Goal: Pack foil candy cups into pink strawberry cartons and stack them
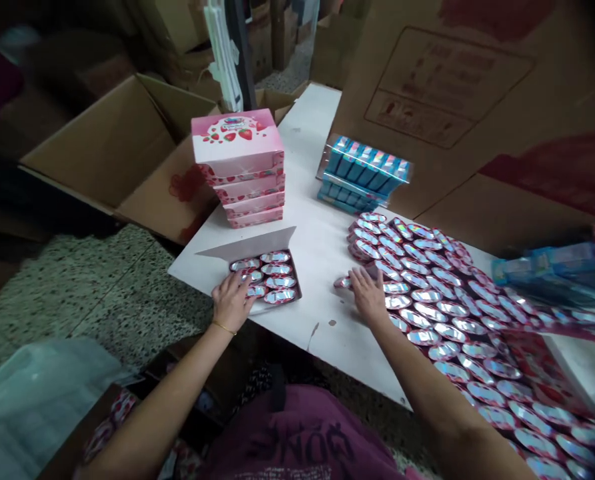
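A small pink display box (pixel 297 283) stands with its lid raised at the table's near edge, filled with two columns of shiny oval-topped packs (pixel 277 269). My left hand (pixel 230 300) lies over the box's left side, fingers spread on the packs in the left column. Further right, my right hand (pixel 368 293) has its fingers around a single oval-topped pack (pixel 343 283), whose silvery end sticks out on the left. Just beyond that hand spreads a large cluster of the same packs (pixel 427 297), standing close together.
Several closed pink strawberry boxes (pixel 242 153) are stacked behind the display box. Blue wrapped packs (pixel 365 170) stand by a big carton (pixel 437 87) at the back right. An open carton (pixel 122 153) is left of the white table (pixel 312 140). More blue packs (pixel 547 263) are at right.
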Demonstrator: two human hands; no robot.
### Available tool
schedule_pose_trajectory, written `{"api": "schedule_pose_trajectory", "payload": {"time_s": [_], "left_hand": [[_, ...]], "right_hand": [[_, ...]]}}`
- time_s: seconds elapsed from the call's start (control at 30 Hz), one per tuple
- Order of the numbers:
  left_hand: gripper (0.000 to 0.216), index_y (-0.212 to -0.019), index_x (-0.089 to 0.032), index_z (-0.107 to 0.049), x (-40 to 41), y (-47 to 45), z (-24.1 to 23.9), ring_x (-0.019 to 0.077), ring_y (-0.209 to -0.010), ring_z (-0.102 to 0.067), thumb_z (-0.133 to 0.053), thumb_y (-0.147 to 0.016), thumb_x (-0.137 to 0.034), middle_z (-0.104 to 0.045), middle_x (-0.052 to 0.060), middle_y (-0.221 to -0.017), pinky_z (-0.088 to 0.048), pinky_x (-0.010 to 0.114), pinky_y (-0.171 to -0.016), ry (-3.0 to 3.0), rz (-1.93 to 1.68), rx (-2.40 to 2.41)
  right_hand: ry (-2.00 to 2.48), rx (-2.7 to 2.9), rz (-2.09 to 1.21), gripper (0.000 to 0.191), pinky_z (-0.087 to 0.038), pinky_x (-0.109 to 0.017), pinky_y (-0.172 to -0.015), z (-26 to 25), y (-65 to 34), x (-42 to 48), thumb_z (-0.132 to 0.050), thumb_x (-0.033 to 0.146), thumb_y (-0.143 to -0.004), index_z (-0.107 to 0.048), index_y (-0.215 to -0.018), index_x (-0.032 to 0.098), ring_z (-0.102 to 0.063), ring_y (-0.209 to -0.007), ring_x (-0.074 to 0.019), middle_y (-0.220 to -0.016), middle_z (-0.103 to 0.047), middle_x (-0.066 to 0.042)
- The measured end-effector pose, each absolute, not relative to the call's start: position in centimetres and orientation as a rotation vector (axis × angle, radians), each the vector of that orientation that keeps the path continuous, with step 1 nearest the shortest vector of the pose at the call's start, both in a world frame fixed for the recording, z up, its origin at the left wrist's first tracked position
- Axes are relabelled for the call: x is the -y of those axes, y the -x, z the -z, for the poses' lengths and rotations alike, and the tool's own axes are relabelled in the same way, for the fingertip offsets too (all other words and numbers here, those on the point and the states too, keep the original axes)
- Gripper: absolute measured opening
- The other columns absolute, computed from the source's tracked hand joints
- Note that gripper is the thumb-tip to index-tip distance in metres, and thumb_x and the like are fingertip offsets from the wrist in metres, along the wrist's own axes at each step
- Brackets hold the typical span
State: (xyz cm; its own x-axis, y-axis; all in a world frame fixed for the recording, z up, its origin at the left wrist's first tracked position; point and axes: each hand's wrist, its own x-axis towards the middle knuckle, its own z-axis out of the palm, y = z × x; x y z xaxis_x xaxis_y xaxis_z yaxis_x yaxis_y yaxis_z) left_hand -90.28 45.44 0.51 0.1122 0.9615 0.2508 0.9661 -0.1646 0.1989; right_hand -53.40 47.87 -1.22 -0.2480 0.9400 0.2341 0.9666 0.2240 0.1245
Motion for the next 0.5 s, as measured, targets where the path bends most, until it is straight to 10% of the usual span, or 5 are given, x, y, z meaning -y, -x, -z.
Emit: {"api": "schedule_pose_trajectory", "payload": {"time_s": [0.17,0.5], "left_hand": [[0.053,-0.129,-0.015,-0.044,-44.7,92.8,1.2,0.0312,-0.120,-0.041,-0.045,-0.082,-0.042,-0.041,0.016,-0.135,-0.038,0.045,-0.093,2.116,0.735,2.298],[0.044,-0.117,-0.008,-0.054,-44.0,95.8,2.3,0.0208,-0.090,-0.061,-0.046,-0.081,-0.031,-0.058,0.016,-0.114,-0.046,0.035,-0.087,2.146,1.143,2.520]], "right_hand": [[1.395,2.337,0.153,0.041,-0.040,-0.042,-0.089,-3.3,60.3,-44.8,-0.042,0.026,-0.088,-0.046,-0.126,0.010,-0.048,-0.100,-0.0250,-0.113,-0.057,-0.015],[1.131,2.627,-0.171,0.041,-0.044,-0.037,-0.083,-0.4,76.8,-45.0,-0.043,0.021,-0.088,-0.044,-0.128,0.014,-0.049,-0.101,-0.0226,-0.116,-0.055,-0.014]]}}
